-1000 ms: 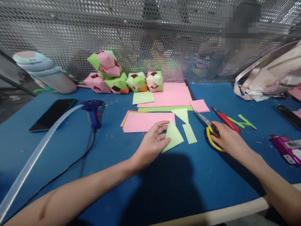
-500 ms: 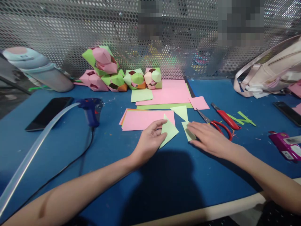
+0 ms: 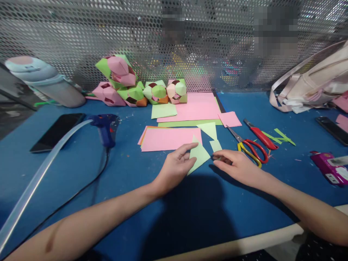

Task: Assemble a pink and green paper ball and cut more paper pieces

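My left hand (image 3: 178, 163) is closed on a folded piece of pale green paper (image 3: 200, 156), pinched at its left side between thumb and fingers. Just off that paper's right corner is my right hand (image 3: 231, 161), fingers slightly bent and apart, with nothing visible in it. A small pale green paper piece (image 3: 215, 145) lies on the table beyond the right fingertips, partly hidden by them. Behind it rests a pale green paper triangle (image 3: 208, 129). The scissors (image 3: 254, 148) with red and yellow handles lie behind my right hand.
Pink sheets (image 3: 172, 139) lie in front of several folded-paper balls (image 3: 154, 91). A glue gun (image 3: 105, 130) and black phone (image 3: 58, 131) are left; its cord crosses the table. A red-handled cutter (image 3: 263, 137), green strips (image 3: 284, 137) and a purple packet (image 3: 328, 168) are right.
My right hand has pulled back from the small green piece, toward the held paper's corner, uncovering the scissors' yellow handle. My left hand has shifted slightly right with its paper.
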`<state>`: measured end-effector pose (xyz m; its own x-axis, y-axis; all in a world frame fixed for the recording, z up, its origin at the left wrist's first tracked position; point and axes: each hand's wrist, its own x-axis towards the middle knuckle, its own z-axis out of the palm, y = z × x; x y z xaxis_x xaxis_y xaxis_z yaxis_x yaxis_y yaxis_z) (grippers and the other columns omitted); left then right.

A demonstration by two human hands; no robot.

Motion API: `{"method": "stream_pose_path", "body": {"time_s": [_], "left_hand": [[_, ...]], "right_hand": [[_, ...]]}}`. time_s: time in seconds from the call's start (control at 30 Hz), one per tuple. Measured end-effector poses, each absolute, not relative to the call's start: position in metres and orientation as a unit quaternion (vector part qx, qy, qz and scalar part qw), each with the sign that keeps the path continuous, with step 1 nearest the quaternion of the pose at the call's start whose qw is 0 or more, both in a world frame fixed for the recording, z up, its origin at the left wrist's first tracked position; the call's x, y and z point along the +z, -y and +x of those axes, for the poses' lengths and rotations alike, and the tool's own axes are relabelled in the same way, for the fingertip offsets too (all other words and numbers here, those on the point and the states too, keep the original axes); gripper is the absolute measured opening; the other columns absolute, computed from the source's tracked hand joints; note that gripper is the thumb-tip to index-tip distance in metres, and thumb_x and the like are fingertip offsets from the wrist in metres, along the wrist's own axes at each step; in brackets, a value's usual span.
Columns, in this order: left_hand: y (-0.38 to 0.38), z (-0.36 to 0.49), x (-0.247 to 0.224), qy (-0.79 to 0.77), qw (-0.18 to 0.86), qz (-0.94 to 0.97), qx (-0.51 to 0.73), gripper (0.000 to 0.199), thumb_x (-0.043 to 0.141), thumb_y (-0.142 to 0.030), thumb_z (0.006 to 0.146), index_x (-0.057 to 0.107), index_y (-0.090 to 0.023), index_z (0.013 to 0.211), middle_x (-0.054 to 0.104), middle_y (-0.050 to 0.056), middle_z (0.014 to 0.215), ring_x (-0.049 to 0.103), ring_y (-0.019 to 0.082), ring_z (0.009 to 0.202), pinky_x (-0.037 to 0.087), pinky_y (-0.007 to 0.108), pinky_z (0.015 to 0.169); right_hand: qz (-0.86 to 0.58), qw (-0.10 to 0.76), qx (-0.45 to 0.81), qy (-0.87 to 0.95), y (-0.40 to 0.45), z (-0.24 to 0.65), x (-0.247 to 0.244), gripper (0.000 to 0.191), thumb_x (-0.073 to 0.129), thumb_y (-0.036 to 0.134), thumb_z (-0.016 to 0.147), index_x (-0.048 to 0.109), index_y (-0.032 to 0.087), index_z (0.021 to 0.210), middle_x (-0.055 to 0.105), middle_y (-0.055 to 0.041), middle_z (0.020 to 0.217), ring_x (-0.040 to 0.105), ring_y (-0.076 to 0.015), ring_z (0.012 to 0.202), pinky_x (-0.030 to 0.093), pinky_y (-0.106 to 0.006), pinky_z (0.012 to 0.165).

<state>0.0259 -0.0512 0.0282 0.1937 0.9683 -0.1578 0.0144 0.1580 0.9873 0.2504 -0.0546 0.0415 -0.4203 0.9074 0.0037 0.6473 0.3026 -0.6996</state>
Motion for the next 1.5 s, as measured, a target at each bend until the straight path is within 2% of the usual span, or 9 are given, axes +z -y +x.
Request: {"method": "stream_pose_path", "body": {"time_s": [0.13, 0.27, 0.4, 0.53, 0.67, 0.83, 1.0, 1.3, 1.5], "left_hand": [[0.06, 0.029, 0.027, -0.446, 0.617, 0.517, 0.392, 0.04, 0.067, -0.018, 0.077, 0.064, -0.02, 0.117, 0.067, 0.004, 0.097, 0.06, 0.012, 0.077, 0.047, 0.021, 0.063], [0.059, 0.029, 0.024, -0.421, 0.646, 0.514, 0.375, 0.048, 0.065, -0.02, 0.081, 0.053, -0.019, 0.128, 0.067, 0.003, 0.09, 0.062, 0.011, 0.072, 0.051, 0.023, 0.066], [0.053, 0.029, 0.02, -0.417, 0.627, 0.509, 0.416, 0.041, 0.066, -0.02, 0.08, 0.054, -0.018, 0.119, 0.056, 0.011, 0.127, 0.065, 0.016, 0.095, 0.057, 0.028, 0.078], [0.052, 0.028, 0.012, -0.42, 0.605, 0.542, 0.405, 0.034, 0.062, -0.018, 0.082, 0.057, -0.018, 0.116, 0.056, 0.012, 0.126, 0.064, 0.019, 0.102, 0.058, 0.029, 0.078], [0.052, 0.024, 0.007, -0.412, 0.584, 0.584, 0.384, 0.03, 0.057, -0.015, 0.084, 0.06, -0.018, 0.114, 0.056, 0.011, 0.126, 0.065, 0.019, 0.103, 0.059, 0.029, 0.079], [0.047, 0.021, -0.002, -0.387, 0.517, 0.673, 0.361, 0.023, 0.052, -0.011, 0.084, 0.064, -0.019, 0.104, 0.059, 0.01, 0.124, 0.067, 0.016, 0.098, 0.059, 0.029, 0.078], [0.047, 0.019, -0.006, -0.38, 0.458, 0.721, 0.355, 0.023, 0.05, -0.011, 0.087, 0.065, -0.019, 0.103, 0.061, 0.01, 0.123, 0.067, 0.015, 0.097, 0.058, 0.029, 0.081], [0.048, 0.024, -0.002, -0.388, 0.4, 0.755, 0.345, 0.024, 0.05, -0.008, 0.086, 0.067, -0.019, 0.098, 0.066, 0.009, 0.118, 0.064, 0.017, 0.107, 0.056, 0.03, 0.084], [0.048, 0.024, -0.004, -0.38, 0.39, 0.764, 0.346, 0.023, 0.049, -0.009, 0.086, 0.067, -0.018, 0.097, 0.067, 0.009, 0.115, 0.065, 0.017, 0.104, 0.056, 0.03, 0.084]], "right_hand": [[-0.511, 0.2, 0.508, 0.663, 0.055, 0.239, 0.045, 0.027, 0.057, 0.041, 0.089, 0.07, 0.017, 0.09, 0.065, -0.0006, 0.067, 0.058, -0.0122, 0.058, 0.043, -0.025, 0.054], [-0.529, 0.248, 0.5, 0.64, 0.044, 0.246, 0.045, 0.024, 0.06, 0.037, 0.086, 0.067, 0.017, 0.076, 0.062, -0.0003, 0.065, 0.052, -0.0094, 0.054, 0.039, -0.023, 0.051], [-0.56, 0.315, 0.439, 0.629, 0.015, 0.258, 0.04, 0.026, 0.061, 0.039, 0.085, 0.06, 0.017, 0.071, 0.058, 0.0007, 0.061, 0.046, -0.0079, 0.049, 0.035, -0.023, 0.047], [-0.576, 0.325, 0.403, 0.633, -0.029, 0.261, 0.032, 0.025, 0.054, 0.036, 0.089, 0.057, 0.016, 0.073, 0.063, -0.0052, 0.07, 0.045, -0.0074, 0.047, 0.037, -0.024, 0.044], [-0.587, 0.302, 0.349, 0.665, -0.054, 0.266, 0.028, 0.03, 0.047, 0.035, 0.093, 0.063, 0.011, 0.101, 0.07, -0.0114, 0.082, 0.049, -0.01, 0.047, 0.041, -0.028, 0.046], [-0.548, 0.241, 0.253, 0.76, -0.016, 0.272, 0.029, 0.029, 0.062, 0.035, 0.086, 0.068, 0.016, 0.107, 0.072, -0.0121, 0.102, 0.066, -0.0264, 0.093, 0.05, -0.045, 0.087], [-0.398, 0.057, 0.038, 0.915, 0.047, 0.269, 0.017, 0.06, 0.06, 0.046, 0.09, 0.053, 0.006, 0.135, 0.05, -0.0231, 0.143, 0.044, -0.0382, 0.135, 0.042, -0.055, 0.106], [-0.346, 0.021, -0.085, 0.934, 0.053, 0.274, 0.015, 0.023, 0.047, 0.006, 0.094, 0.066, 0.009, 0.105, 0.069, -0.0158, 0.108, 0.063, -0.0252, 0.101, 0.053, -0.037, 0.084], [-0.399, -0.016, -0.071, 0.914, 0.046, 0.252, 0.027, 0.022, 0.052, 0.02, 0.093, 0.063, 0.007, 0.107, 0.065, -0.0161, 0.1, 0.058, -0.0273, 0.09, 0.049, -0.038, 0.073]]}}
